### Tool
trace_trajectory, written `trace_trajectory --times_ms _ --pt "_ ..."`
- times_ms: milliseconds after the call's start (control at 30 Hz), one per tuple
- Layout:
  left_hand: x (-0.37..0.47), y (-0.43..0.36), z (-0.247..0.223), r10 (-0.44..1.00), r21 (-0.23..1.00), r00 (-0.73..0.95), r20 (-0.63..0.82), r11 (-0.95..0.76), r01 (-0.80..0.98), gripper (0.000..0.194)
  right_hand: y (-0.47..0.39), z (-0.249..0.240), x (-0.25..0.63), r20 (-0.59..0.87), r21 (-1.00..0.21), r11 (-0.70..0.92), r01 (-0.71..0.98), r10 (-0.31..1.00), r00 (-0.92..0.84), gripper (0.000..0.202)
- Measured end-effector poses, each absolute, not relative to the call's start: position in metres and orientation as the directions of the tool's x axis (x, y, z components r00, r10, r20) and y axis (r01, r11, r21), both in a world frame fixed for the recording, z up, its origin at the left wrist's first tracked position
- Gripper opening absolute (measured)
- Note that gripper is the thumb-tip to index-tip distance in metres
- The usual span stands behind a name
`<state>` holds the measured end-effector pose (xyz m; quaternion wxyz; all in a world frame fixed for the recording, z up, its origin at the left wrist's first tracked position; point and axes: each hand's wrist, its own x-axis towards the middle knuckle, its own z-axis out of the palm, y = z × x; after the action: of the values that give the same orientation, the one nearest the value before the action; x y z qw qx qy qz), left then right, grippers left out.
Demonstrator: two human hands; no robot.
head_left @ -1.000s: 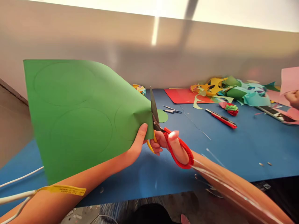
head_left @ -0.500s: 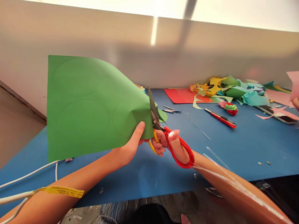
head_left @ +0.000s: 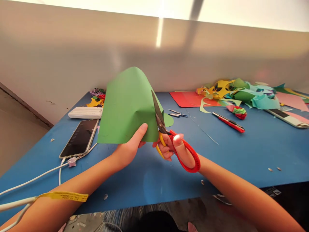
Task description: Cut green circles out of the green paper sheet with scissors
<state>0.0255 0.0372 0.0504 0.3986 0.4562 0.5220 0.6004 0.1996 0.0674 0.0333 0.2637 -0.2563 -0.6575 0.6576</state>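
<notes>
My left hand (head_left: 131, 141) pinches the lower right part of a green paper sheet (head_left: 125, 109), thumb on the near face and fingers behind. The sheet is held up above the table and bends over backward at its top. In my right hand (head_left: 177, 148) is a pair of scissors (head_left: 184, 153) with one red and one yellow handle loop. My thumb goes through the red loop, and my fingers are at the yellow one. The parted blades stand at the sheet's right edge. A rounded green flap of paper shows just beyond them.
On the blue table (head_left: 229, 161), a phone (head_left: 78, 138) with white cables and a white power strip-like box (head_left: 85, 112) lie left. Right are a red utility knife (head_left: 228, 122), pens (head_left: 177, 113), a red sheet (head_left: 184, 99), colourful paper scraps (head_left: 241, 91) and another phone (head_left: 287, 118).
The green sheet's left side has swung back and curled, uncovering the phone and white box. Both hands stay nearly in place. A pink paper and another person's hand at the far right have left view.
</notes>
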Motion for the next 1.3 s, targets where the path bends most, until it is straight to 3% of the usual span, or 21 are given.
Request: trace_trajectory --times_ms 367,467,633,833,1300 --pt "0.021 0.043 0.046 0.979 0.986 -0.161 0.121 -0.138 -0.098 0.034 0.070 0.024 0.201 0.019 -0.999 -0.008 -0.034 0.692 -0.722 0.081" --pt "0.022 0.043 0.047 0.975 0.988 -0.170 0.142 -0.151 -0.043 0.036 0.069 0.024 0.200 -0.004 -0.999 -0.031 -0.024 0.700 -0.715 0.082" --pt "0.025 0.041 0.049 0.905 0.954 -0.302 0.299 -0.277 0.117 0.026 0.064 0.030 0.194 -0.061 -0.998 -0.069 0.011 0.768 -0.638 0.080" --pt "0.028 0.038 0.055 0.943 0.950 -0.207 0.261 -0.213 0.229 0.044 0.062 0.032 0.190 -0.072 -0.995 -0.098 -0.011 0.795 -0.602 0.082" --pt "0.021 0.046 0.058 0.961 0.984 -0.219 0.166 -0.175 -0.023 0.025 0.070 0.023 0.195 -0.074 -0.996 -0.091 0.002 0.795 -0.602 0.076"
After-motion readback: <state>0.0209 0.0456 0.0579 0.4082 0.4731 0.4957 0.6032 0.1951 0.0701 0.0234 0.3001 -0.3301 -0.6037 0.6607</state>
